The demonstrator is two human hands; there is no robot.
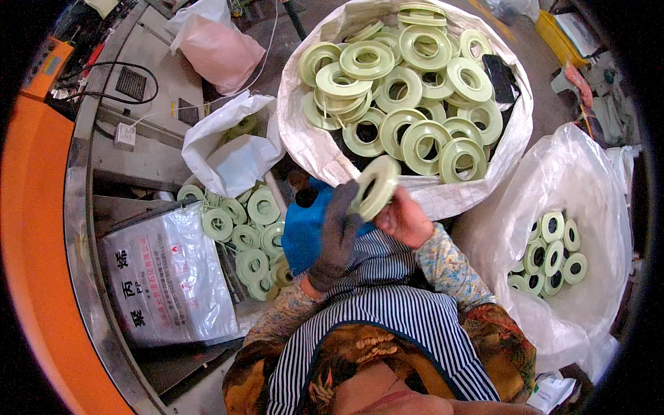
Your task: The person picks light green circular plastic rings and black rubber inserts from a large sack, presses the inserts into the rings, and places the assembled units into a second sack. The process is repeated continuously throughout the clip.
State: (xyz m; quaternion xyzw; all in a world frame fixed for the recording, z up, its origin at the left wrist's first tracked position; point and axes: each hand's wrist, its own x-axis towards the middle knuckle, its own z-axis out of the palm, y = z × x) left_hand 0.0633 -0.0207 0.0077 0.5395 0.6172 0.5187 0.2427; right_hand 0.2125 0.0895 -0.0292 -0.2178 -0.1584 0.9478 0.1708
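A pale green plastic ring with a raised collar is held up in front of my striped apron, tilted on edge. My left hand, in a dark glove, grips its left rim. On the lower right rim are the closed fingers of my bare right hand; the fingertips are partly hidden behind the ring. Just beyond both hands stands a large white woven sack, heaped with similar flanged rings. Something blue lies beside my left wrist.
More rings lie at left beside a printed white plastic sack. At right, a clear plastic bag holds several smaller-looking rings. A white bag and a pink sack stand far left, near an orange machine panel.
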